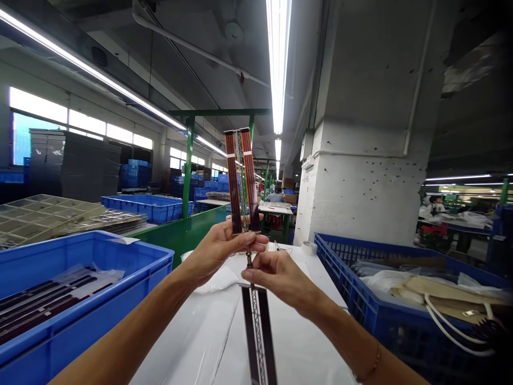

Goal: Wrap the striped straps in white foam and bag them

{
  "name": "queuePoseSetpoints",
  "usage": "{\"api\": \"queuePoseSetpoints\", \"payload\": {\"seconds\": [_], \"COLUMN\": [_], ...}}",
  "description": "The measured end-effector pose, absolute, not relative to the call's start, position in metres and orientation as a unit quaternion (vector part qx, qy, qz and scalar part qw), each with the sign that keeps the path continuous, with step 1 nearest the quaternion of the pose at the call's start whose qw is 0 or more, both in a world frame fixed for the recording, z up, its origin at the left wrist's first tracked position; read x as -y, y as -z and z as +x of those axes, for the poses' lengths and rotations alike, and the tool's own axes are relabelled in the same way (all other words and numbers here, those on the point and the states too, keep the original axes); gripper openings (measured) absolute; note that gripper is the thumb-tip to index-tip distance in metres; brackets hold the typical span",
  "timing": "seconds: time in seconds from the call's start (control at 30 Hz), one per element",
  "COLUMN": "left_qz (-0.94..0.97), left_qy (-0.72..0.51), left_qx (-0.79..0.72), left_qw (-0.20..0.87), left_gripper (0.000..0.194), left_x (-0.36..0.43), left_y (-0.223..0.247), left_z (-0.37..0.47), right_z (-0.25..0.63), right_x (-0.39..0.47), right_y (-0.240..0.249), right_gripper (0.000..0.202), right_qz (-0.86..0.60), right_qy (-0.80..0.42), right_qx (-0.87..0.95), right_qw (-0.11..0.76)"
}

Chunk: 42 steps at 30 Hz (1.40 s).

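Above the table I hold up a model solar panel assembly in both hands. Its upper pair of panels [233,182] is dark with orange edges and flanks a thin lattice mast. The lower pair of panels [267,331] looks plain dark, beside another lattice strip, and runs out of the bottom of the view. Between the pairs sits a small brownish connector [249,260]. My left hand [214,247] is closed around the base of the upper panels, thumb in front. My right hand [282,275] pinches the connector just below; its fingertips partly hide the joint.
A blue bin [160,270] at left contains more dark panel strips and clear film. On the right, a blue crate [340,267] carries plastic bags and a white cord. The white table [304,342] has a tape roll [309,247] near its far end, by a pillar [368,192].
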<state>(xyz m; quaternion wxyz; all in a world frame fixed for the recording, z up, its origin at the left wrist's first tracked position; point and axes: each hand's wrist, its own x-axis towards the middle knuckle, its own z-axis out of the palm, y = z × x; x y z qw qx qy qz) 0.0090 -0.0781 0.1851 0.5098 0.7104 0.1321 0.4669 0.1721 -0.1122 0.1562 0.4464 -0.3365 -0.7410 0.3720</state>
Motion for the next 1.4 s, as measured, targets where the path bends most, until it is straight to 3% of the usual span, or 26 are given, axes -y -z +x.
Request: {"api": "queuePoseSetpoints", "payload": {"seconds": [0.13, 0.23, 0.37, 0.47, 0.67, 0.83, 1.03, 1.23, 1.4], "left_qz": [0.716, 0.711, 0.712, 0.715, 0.711, 0.715, 0.691, 0.717, 0.713], "left_qy": [-0.478, -0.478, -0.471, -0.472, -0.456, -0.454, -0.443, -0.452, -0.455], "left_qx": [-0.13, -0.131, -0.12, -0.114, -0.095, -0.115, -0.185, -0.269, -0.274], "left_qw": [0.491, 0.499, 0.508, 0.503, 0.527, 0.519, 0.54, 0.458, 0.459], "left_gripper": [0.032, 0.026, 0.029, 0.03, 0.033, 0.034, 0.045, 0.038, 0.039], "left_x": [0.08, 0.079, 0.08, 0.081, 0.077, 0.078, 0.079, 0.075, 0.073], "left_y": [-0.185, -0.183, -0.18, -0.179, -0.175, -0.174, -0.177, -0.173, -0.171], "left_z": [0.011, 0.01, 0.009, 0.012, 0.015, 0.02, 0.021, 0.029, 0.033], "right_z": [0.165, 0.165, 0.167, 0.167, 0.172, 0.173, 0.181, 0.181, 0.187], "right_x": [0.114, 0.115, 0.115, 0.115, 0.117, 0.117, 0.114, 0.114, 0.114], "right_y": [-0.154, -0.153, -0.149, -0.146, -0.145, -0.141, -0.138, -0.128, -0.129], "right_gripper": [0.039, 0.032, 0.035, 0.04, 0.029, 0.041, 0.034, 0.043, 0.041], "right_qz": [-0.374, -0.352, -0.312, -0.37, -0.323, -0.407, -0.286, -0.391, -0.292], "right_qy": [-0.369, -0.365, -0.418, -0.377, -0.415, -0.322, -0.459, -0.366, -0.457], "right_qx": [0.707, 0.733, 0.725, 0.708, 0.743, 0.729, 0.722, 0.686, 0.693], "right_qw": [0.474, 0.455, 0.45, 0.469, 0.414, 0.447, 0.431, 0.493, 0.476]}}
